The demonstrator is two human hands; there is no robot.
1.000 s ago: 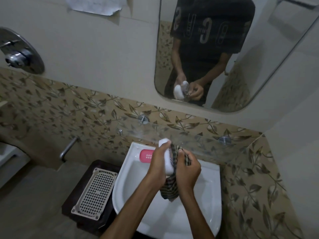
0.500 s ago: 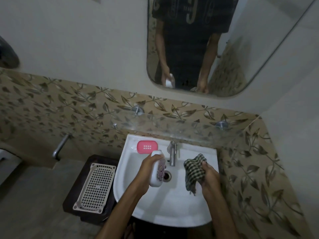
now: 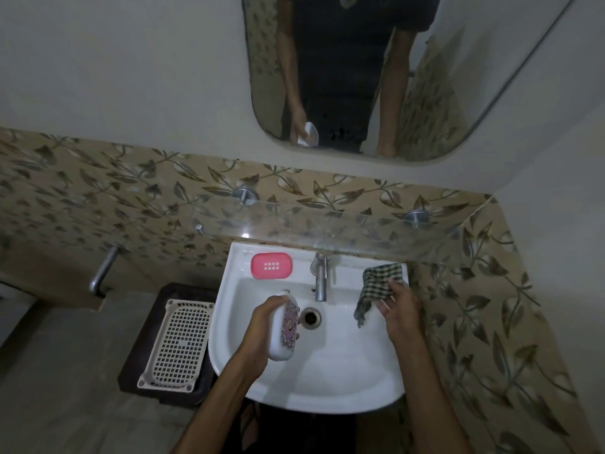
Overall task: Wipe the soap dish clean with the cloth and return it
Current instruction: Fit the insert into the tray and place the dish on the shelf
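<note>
My left hand (image 3: 262, 326) grips a white soap dish (image 3: 284, 332) with a patterned face, holding it on edge over the basin, just left of the drain. The green checked cloth (image 3: 379, 283) lies draped over the sink's right rim. My right hand (image 3: 399, 306) is beside it with straight, spread fingers, the fingertips touching the cloth's near edge. A pink soap-dish part (image 3: 271, 265) sits on the back left corner of the sink (image 3: 327, 381).
A steel tap (image 3: 321, 280) stands at the back of the basin, above the drain (image 3: 310, 317). A glass shelf (image 3: 327, 224) juts out over the sink's back edge. A beige perforated tray (image 3: 178, 342) rests on a dark stool to the left.
My hands have parted. The right one carried the cloth off the dish to the sink's right rim and loosened its hold. The left one lowered the dish over the basin.
</note>
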